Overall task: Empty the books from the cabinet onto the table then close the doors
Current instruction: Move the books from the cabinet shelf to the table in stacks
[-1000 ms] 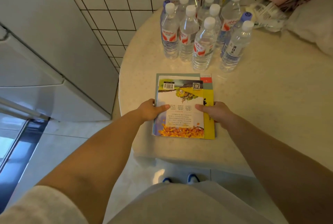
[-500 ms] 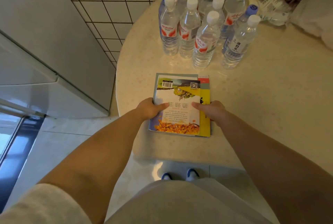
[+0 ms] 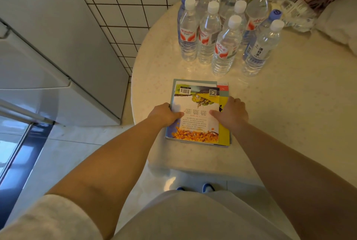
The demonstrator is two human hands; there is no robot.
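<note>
Two hands, left [image 3: 164, 114] and right [image 3: 230, 113], clasp the sides of the books [image 3: 199, 112], thumbs pressed on the top cover, probably to keep the stack square where it lies on the table [image 3: 289, 108], near its edge and short of the bottles [image 3: 224, 33].

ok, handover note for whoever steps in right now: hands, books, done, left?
Left hand: gripping the left edge of the book stack, thumb on the top cover.
Right hand: gripping the stack's right edge, thumb on the cover.
Books: a small, slightly uneven stack lying flat on the round table, near its front edge, in front of the water bottles.
Done: this stack is on the table.
Left: release it. The cabinet is not clearly in view, so check for remaining books, then close the doors.
</note>
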